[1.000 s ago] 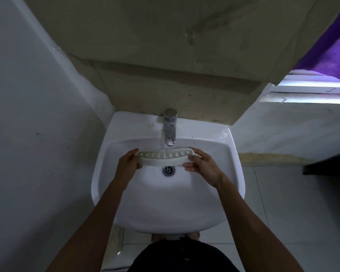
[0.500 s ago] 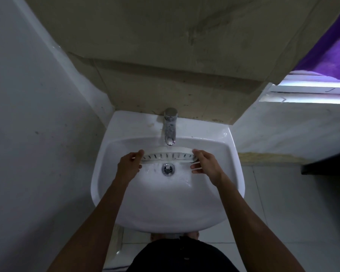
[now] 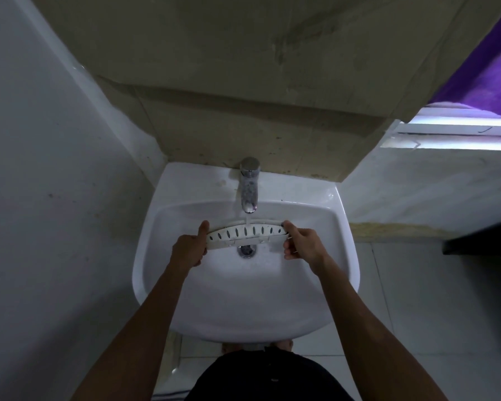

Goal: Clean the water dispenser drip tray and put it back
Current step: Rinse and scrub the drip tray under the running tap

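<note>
Drip tray (image 3: 246,233): I hold it over the sink (image 3: 245,299), slotted face up, under the tap (image 3: 249,188); water lands on its middle.
Left hand (image 3: 189,250): grasping the tray's left end.
Right hand (image 3: 302,246): grasping the right end.
Drain (image 3: 246,250): directly below the tray.

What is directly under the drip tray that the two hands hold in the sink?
Under the drip tray you see the sink basin and its metal drain, just in front of the tray's edge. The tray covers the basin behind the drain.
</note>
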The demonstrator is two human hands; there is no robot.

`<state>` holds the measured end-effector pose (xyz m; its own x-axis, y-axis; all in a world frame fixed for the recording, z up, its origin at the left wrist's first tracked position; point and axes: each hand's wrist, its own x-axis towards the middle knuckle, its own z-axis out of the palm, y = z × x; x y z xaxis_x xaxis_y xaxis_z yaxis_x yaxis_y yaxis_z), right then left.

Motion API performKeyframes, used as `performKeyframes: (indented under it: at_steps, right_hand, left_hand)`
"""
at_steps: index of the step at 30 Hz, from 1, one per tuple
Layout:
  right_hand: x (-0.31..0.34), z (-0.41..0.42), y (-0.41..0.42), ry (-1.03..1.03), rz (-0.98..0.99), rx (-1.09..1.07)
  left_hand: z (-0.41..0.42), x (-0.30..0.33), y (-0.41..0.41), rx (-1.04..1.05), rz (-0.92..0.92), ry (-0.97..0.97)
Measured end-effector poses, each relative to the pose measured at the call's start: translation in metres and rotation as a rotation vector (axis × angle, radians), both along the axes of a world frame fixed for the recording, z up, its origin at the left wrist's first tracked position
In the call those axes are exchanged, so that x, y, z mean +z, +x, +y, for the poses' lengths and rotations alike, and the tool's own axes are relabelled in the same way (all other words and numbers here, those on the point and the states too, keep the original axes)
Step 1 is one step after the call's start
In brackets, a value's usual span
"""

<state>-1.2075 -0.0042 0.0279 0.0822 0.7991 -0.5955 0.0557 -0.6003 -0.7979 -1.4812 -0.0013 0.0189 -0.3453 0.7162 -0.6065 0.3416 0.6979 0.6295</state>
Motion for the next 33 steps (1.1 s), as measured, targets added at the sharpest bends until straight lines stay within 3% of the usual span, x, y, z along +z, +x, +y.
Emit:
performKeyframes:
  at_steps: [10,16,23,33]
  right_hand:
    - [-0.001,0.007,-0.009,-0.027,0.115,0.019]
    - [0.0,0.002,-0.005,-0.004,0.108,0.082]
    - [0.0,-0.002,-0.002,0.074,0.082,0.091]
    - [-0.005,-0.001,0.001,0.104,0.171,0.039]
  left_hand:
    - [0.001,-0.002,-0.009,0.066,-0.024,0.01]
    - [0.002,-0.004,-0.008,0.103,-0.243,0.111]
    - [0.003,-0.009,-0.008,0.018,-0.286,0.186]
    - [0.003,-0.016,-0.003,0.069,-0.405,0.276]
